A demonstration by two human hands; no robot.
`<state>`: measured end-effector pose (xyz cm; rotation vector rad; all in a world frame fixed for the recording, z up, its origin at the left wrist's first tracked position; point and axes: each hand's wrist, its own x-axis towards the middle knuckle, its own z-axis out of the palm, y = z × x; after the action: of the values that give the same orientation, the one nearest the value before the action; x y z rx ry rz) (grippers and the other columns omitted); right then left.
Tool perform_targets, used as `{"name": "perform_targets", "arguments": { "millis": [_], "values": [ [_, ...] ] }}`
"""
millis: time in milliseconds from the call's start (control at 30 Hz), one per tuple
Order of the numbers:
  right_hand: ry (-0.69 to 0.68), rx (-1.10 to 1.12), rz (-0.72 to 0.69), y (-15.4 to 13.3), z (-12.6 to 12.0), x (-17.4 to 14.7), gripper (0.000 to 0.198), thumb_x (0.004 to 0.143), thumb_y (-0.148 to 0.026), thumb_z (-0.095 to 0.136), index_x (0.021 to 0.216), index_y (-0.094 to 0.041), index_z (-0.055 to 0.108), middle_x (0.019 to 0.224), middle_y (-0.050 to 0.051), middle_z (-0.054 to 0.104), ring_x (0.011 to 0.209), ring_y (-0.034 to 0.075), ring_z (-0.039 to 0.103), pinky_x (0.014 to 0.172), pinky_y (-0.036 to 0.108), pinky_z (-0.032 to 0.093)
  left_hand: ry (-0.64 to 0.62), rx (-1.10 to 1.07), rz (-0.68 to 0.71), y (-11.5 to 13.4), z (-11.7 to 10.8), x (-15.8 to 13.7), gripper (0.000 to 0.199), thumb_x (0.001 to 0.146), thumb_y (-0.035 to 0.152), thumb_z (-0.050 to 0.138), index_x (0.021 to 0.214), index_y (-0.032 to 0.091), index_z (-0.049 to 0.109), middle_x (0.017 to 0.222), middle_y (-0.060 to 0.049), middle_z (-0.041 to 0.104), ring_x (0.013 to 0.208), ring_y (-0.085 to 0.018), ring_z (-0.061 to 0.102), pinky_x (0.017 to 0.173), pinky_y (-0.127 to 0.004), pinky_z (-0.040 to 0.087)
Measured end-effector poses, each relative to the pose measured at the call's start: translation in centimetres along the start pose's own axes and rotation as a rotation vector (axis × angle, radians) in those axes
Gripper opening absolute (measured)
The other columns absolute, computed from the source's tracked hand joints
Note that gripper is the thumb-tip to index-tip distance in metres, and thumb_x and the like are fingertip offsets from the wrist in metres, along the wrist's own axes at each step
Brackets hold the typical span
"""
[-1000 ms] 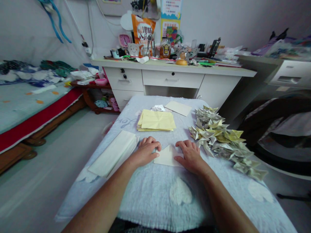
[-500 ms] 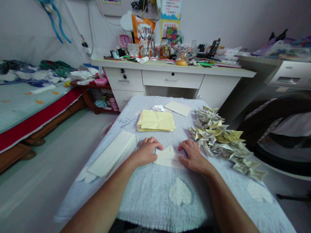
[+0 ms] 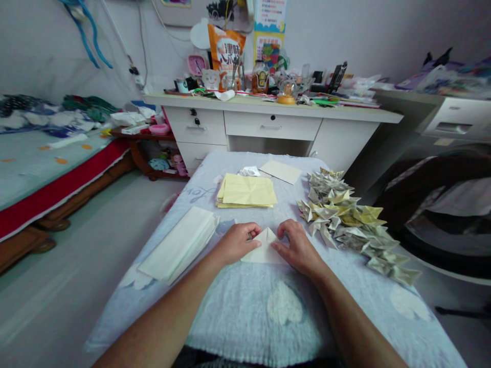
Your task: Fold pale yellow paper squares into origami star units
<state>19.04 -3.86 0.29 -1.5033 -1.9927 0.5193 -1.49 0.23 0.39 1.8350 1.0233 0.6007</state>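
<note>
1. Left hand (image 3: 241, 241) and right hand (image 3: 296, 244): half-curled, thumbs on the paper (image 3: 264, 254); whether they pinch it, I cannot tell.
2. The paper lies mid-table (image 3: 233, 306), partly folded; its peak points to the far edge, long base running left-right.
3. Folded pieces (image 3: 358, 217), seemingly finished, line the right edge.
4. Yellow sheets (image 3: 247, 190), farther off, lie flat and creased, apparently unshaped.

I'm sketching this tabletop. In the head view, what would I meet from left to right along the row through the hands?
White paper stack, left hand, folded cream sheet, right hand, folded paper pieces.
</note>
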Motion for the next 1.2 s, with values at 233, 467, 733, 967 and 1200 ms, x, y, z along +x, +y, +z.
{"name": "perform_targets", "arguments": {
  "millis": [233, 467, 733, 967, 1200],
  "values": [
    [0.258, 0.445, 0.127, 0.6, 1.1, 0.4, 0.066, 0.073, -0.040, 0.069, 0.127, -0.022, 0.037, 0.104, 0.006, 0.055, 0.094, 0.020, 0.054, 0.080, 0.033, 0.046, 0.065, -0.569, -0.048, 0.2, 0.8, 0.3, 0.032, 0.068, 0.028, 0.068, 0.095, 0.015, 0.059, 0.077, -0.001, 0.064, 0.069, -0.014, 0.058, 0.066, -0.026, 0.045],
    [-0.019, 0.835, 0.111, -0.8, 2.2, 0.7, 0.025, 0.078, -0.038, 0.064, 0.095, -0.020, 0.061, 0.088, 0.002, 0.065, 0.080, 0.018, 0.059, 0.078, 0.033, 0.047, 0.077, -0.644, 0.013, -0.1, 2.0, 0.5, 0.048, 0.067, 0.024, 0.071, 0.110, 0.015, 0.051, 0.089, -0.002, 0.066, 0.082, -0.015, 0.061, 0.078, -0.029, 0.046],
    [0.285, 0.267, 0.020, -0.3, 1.1, 0.5, 0.006, 0.079, -0.022, 0.054, 0.082, -0.019, 0.058, 0.080, 0.002, 0.058, 0.079, 0.019, 0.053, 0.075, 0.032, 0.042, 0.333, -0.175, 0.092, 0.3, 2.3, -0.4, 0.082, 0.067, 0.018, 0.070, 0.136, 0.027, 0.025, 0.124, -0.007, 0.047, 0.064, -0.004, 0.052, 0.059, -0.020, 0.044],
    [0.278, -0.278, -0.117, -0.1, 1.0, 0.4, 0.018, 0.068, -0.006, 0.055, 0.081, -0.018, 0.057, 0.089, 0.005, 0.056, 0.089, 0.022, 0.045, 0.081, 0.035, 0.033, 0.394, 0.179, 0.325, 1.0, 2.1, -1.4, 0.050, 0.075, 0.014, 0.065, 0.121, 0.027, 0.048, 0.130, -0.006, 0.045, 0.082, -0.010, 0.060, 0.073, -0.025, 0.050],
    [0.043, -0.343, -0.124, 0.1, 0.8, 0.3, 0.023, 0.066, -0.003, 0.053, 0.082, -0.019, 0.057, 0.089, 0.004, 0.056, 0.089, 0.021, 0.043, 0.077, 0.032, 0.030, 0.228, 0.396, 0.304, 0.1, 1.7, -1.2, 0.011, 0.080, 0.010, 0.058, 0.085, 0.020, 0.058, 0.088, 0.000, 0.060, 0.086, -0.014, 0.058, 0.078, -0.026, 0.045]
  ]
}}
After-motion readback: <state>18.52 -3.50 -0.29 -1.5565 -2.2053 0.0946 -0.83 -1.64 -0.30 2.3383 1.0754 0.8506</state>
